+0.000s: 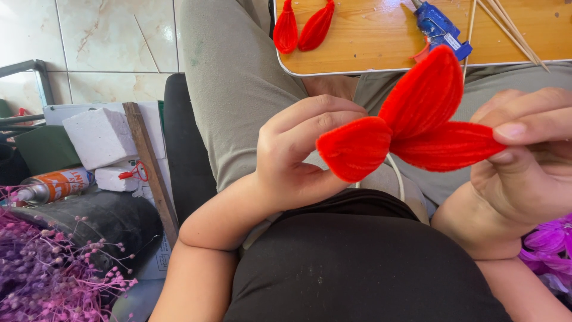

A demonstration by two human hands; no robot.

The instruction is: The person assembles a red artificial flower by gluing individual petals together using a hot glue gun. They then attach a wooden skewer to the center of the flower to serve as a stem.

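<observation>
Three red fuzzy petals (pixel 417 119), joined at one point, are held over my lap. My left hand (pixel 298 155) pinches the lower left petal (pixel 354 149) between thumb and fingers. My right hand (pixel 524 161) grips the tip of the lower right petal (pixel 447 146). The third petal (pixel 424 92) stands up between them, untouched. A white cord (pixel 396 173) hangs down behind the joint.
A wooden board (pixel 369 42) on my knees carries two loose red petals (pixel 301 27), a blue glue gun (pixel 440 27) and thin wooden sticks (pixel 512 33). On the floor at left lie white foam blocks (pixel 98 137), a spray can (pixel 50 186) and purple dried flowers (pixel 42 268).
</observation>
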